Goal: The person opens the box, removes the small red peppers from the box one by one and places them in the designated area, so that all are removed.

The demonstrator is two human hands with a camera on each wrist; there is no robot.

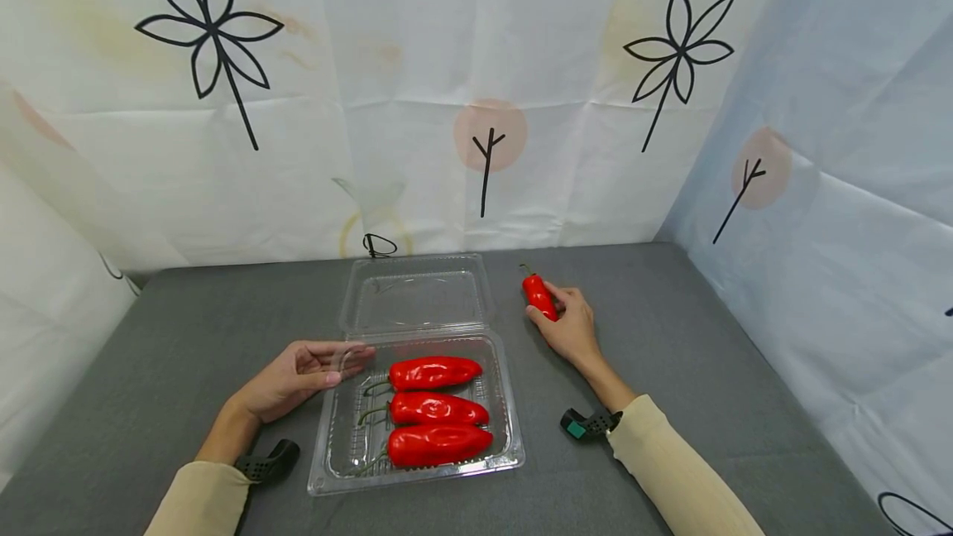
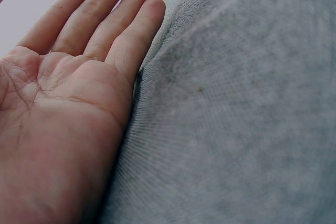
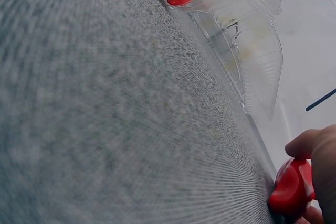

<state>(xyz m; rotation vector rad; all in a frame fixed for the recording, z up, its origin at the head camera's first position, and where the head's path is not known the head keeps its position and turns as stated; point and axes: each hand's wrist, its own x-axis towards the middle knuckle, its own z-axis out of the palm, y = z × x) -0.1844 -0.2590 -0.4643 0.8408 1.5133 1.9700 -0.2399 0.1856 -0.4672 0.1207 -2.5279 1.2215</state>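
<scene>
A clear plastic clamshell container [image 1: 510,404] lies unfolded, its lid [image 1: 417,296] laid back behind the base. In the base are three long red peppers [image 1: 435,372], side by side with green stems to the left. My left hand [image 1: 298,375] is at the container's left side, its straight fingers touching the plastic wall. In the left wrist view the palm faces up and the fingertips [image 2: 155,9] meet the clear edge. Right of the lid, my right hand [image 1: 569,321] grips another red pepper [image 1: 538,292] between thumb and fingers, stem pointing away; the right wrist view shows its blunt end [image 3: 289,195] near the cloth.
Grey cloth [image 1: 633,313] covers the table. A pale printed curtain [image 1: 417,106] hangs behind it, and more curtain [image 1: 841,189] runs along the right side. Dark bands sit on both wrists.
</scene>
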